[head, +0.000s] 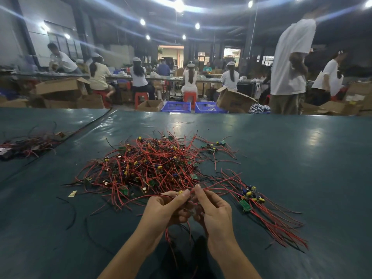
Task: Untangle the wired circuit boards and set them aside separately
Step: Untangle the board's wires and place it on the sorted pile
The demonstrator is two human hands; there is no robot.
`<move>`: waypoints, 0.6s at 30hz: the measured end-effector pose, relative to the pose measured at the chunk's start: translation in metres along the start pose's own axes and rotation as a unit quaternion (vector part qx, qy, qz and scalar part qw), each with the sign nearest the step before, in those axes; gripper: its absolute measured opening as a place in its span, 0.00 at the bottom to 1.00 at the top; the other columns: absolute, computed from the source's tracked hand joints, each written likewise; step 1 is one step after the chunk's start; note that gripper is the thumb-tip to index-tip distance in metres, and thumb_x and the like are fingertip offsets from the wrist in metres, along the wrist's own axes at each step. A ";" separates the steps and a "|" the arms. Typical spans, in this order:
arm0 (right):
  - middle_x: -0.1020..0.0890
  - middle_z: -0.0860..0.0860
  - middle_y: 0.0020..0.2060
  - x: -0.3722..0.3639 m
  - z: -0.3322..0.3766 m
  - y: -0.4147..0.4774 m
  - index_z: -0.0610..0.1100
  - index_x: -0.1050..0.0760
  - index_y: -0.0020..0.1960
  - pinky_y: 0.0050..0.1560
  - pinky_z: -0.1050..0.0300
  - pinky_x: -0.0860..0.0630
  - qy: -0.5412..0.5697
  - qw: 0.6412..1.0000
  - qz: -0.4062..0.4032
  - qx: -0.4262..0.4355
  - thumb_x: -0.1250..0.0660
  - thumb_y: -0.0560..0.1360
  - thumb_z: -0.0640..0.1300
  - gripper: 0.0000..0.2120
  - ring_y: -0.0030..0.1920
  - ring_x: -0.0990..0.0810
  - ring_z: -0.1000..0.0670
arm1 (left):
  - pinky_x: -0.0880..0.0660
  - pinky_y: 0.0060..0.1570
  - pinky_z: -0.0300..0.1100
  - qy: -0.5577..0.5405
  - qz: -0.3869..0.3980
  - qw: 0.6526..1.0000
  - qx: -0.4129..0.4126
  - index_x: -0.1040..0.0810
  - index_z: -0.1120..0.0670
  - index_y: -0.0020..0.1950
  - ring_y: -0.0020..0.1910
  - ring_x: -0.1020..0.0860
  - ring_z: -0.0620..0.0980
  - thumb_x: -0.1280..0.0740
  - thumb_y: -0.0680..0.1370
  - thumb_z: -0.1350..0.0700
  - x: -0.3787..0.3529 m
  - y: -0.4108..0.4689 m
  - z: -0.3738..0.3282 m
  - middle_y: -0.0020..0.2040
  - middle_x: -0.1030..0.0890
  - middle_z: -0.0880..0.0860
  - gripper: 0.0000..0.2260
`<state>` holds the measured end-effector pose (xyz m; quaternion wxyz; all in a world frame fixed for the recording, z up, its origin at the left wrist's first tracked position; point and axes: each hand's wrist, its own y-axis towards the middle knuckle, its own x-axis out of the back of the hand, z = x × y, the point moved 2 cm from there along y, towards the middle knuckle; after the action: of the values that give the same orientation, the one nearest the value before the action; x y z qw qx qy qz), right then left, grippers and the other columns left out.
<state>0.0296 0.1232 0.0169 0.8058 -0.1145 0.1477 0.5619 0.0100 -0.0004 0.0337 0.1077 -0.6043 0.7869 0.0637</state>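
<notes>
A big tangled heap of small green circuit boards with red and black wires (pixel 149 166) lies in the middle of the dark green table (pixel 291 154). Just in front of it my left hand (pixel 167 208) and my right hand (pixel 213 210) meet, both pinching one wired circuit board (pixel 181 192); its red wires run from my fingertips back into the heap and hang down below my palms. To the right lies a separate group of boards (pixel 248 198) with their red wires (pixel 281 224) laid out straight toward the near right.
Another dark bundle of wired boards (pixel 28 143) lies at the far left of the table. A small gold scrap (pixel 72 193) sits left of the heap. Beyond the far table edge are cardboard boxes, blue crates (pixel 176 106), red stools and several seated and standing people.
</notes>
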 end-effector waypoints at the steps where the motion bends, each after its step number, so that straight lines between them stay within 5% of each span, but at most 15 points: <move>1: 0.15 0.36 0.41 -0.001 0.001 -0.001 0.43 0.15 0.37 0.46 0.45 0.21 0.002 1.000 0.001 -0.003 0.24 0.64 0.53 0.13 0.40 0.18 0.41 | 0.23 0.31 0.38 0.001 -0.009 1.000 -0.004 0.15 0.57 0.37 0.28 0.23 0.48 0.24 0.62 0.45 0.000 0.000 0.001 0.33 0.19 0.58 0.16; 3: 0.16 0.35 0.41 -0.002 0.002 -0.002 0.43 0.15 0.36 0.46 0.43 0.21 0.002 1.000 0.003 -0.008 0.25 0.65 0.52 0.11 0.41 0.19 0.40 | 0.24 0.30 0.37 -0.004 -0.024 1.000 -0.011 0.15 0.58 0.37 0.27 0.24 0.48 0.24 0.62 0.46 0.000 0.000 0.001 0.33 0.21 0.59 0.15; 8: 0.17 0.41 0.34 -0.004 0.004 -0.005 0.43 0.15 0.35 0.35 0.56 0.26 -0.004 1.000 0.020 -0.011 0.25 0.63 0.53 0.12 0.38 0.23 0.43 | 0.25 0.28 0.37 -0.007 -0.030 0.999 -0.022 0.16 0.60 0.37 0.27 0.24 0.48 0.27 0.70 0.60 0.001 0.000 -0.001 0.33 0.19 0.59 0.04; 14: 0.15 0.36 0.39 -0.005 0.000 -0.007 0.43 0.14 0.37 0.46 0.43 0.20 -0.055 0.998 0.019 -0.032 0.25 0.68 0.52 0.12 0.39 0.18 0.41 | 0.27 0.26 0.37 0.021 -0.043 0.998 -0.041 0.21 0.63 0.37 0.26 0.25 0.48 0.32 0.74 0.67 0.002 0.000 -0.002 0.28 0.22 0.57 0.06; 18: 0.16 0.44 0.31 -0.006 -0.001 -0.007 0.44 0.15 0.36 0.33 0.57 0.22 -0.075 0.997 0.022 -0.013 0.27 0.72 0.49 0.10 0.32 0.19 0.48 | 0.27 0.28 0.36 0.064 -0.057 0.995 -0.048 0.19 0.64 0.39 0.27 0.24 0.45 0.30 0.74 0.64 0.003 0.001 0.000 0.28 0.22 0.54 0.05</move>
<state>0.0344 0.1150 0.0188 0.8003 -0.0795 0.0822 0.5886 0.0082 -0.0033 0.0330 0.0317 -0.6556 0.7523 0.0561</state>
